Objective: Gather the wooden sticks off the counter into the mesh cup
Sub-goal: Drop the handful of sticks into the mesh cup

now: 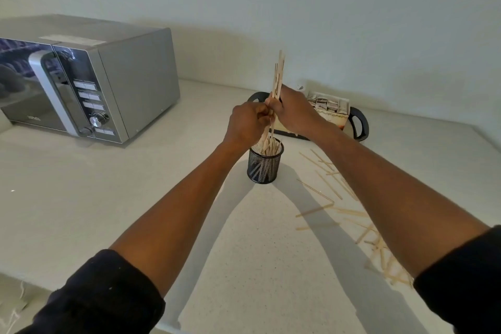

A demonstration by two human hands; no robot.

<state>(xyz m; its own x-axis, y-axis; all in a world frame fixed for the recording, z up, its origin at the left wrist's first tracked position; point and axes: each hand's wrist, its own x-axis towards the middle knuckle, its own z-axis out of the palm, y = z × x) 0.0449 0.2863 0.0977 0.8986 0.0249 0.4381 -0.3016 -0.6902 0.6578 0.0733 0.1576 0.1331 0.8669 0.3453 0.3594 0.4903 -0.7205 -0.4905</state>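
Both hands meet above the mesh cup on the counter. Right hand grips a bundle of wooden sticks, long axis near vertical, upper ends toward the wall, lower ends inside the cup. Left hand, fingers curled, pinches the bundle's middle. Loose sticks lie scattered to the cup's right.

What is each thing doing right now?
Left hand: grips the bundle.
Right hand: grips the bundle.
Bundle: upright, lower ends in the cup.
Cup: upright, partly filled.
Loose sticks: scattered on the counter.
Microwave: door closed.
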